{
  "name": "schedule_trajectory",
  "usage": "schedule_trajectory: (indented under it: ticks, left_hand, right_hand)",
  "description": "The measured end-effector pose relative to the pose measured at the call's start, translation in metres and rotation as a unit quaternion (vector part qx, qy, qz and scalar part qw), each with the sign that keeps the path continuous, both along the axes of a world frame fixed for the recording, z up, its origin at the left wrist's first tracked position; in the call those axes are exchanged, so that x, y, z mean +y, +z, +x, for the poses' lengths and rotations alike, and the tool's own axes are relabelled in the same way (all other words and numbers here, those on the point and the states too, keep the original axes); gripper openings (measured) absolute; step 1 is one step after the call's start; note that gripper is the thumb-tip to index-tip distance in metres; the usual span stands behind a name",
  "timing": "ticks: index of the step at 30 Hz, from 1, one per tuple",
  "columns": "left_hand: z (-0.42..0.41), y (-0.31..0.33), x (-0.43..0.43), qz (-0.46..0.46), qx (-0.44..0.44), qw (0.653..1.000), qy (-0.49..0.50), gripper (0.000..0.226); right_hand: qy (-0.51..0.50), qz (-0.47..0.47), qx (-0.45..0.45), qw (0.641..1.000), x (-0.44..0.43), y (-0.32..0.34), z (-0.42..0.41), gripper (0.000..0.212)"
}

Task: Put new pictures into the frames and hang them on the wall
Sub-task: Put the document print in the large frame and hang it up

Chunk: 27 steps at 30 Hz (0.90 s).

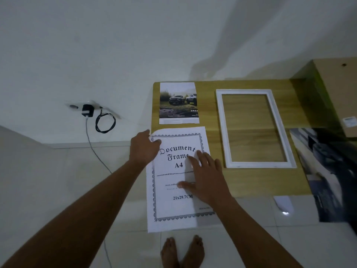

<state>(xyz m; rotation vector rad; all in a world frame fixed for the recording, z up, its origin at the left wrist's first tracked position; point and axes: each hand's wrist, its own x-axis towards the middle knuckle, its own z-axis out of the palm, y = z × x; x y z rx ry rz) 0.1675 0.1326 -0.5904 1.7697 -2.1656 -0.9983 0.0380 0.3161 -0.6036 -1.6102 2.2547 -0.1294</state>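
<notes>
Beyond bare feet [182,250] on the glossy tile floor [77,167], a thin white sheet [173,206] printed "Document Frame A4 21x29.7CM" inside an ornate border overhangs the woodgrain bench [251,180], the right hand [206,178] pressing it flat with fingers spread, the left hand [143,149] pinching its far-left corner, with a white rectangular frame [223,122] farther right and a glossy car print [178,103] beyond.

White wall [116,45]; tiled floor [58,180]; wooden table [260,182]

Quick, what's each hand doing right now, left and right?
Left hand: pinches the far left corner of the Document Frame A4 sheet.
Right hand: open, pressing flat on the same sheet.
</notes>
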Motion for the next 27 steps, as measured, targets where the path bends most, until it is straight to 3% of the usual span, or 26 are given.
schedule_trajectory:
  ticks: [7,9,14,19,24,27]
  left_hand:
    - [0.029,0.006,0.002,0.063,0.119,0.980,0.146,0.085]
    - [0.032,0.010,0.006,0.091,0.152,0.972,0.157,0.081]
    - [0.052,0.003,0.022,0.123,0.161,0.975,0.092,0.046]
    - [0.059,0.015,0.026,0.115,0.201,0.971,0.056,0.054]
    - [0.043,0.063,0.027,0.111,0.254,0.960,0.050,0.058]
    - [0.027,0.094,0.031,0.094,0.260,0.961,0.019,0.059]
  right_hand:
    - [-0.015,0.035,-0.046,0.998,-0.007,0.001,0.016,0.096]
    - [-0.026,0.031,-0.048,0.998,-0.007,-0.001,0.020,0.095]
    - [-0.036,0.028,-0.035,0.998,-0.008,-0.003,0.026,0.093]
    - [-0.064,0.030,-0.046,0.996,-0.005,0.006,0.034,0.081]
    - [-0.107,-0.054,-0.211,0.970,-0.009,0.062,0.069,0.089]
    - [-0.115,-0.086,-0.218,0.965,-0.013,0.095,0.087,0.094]
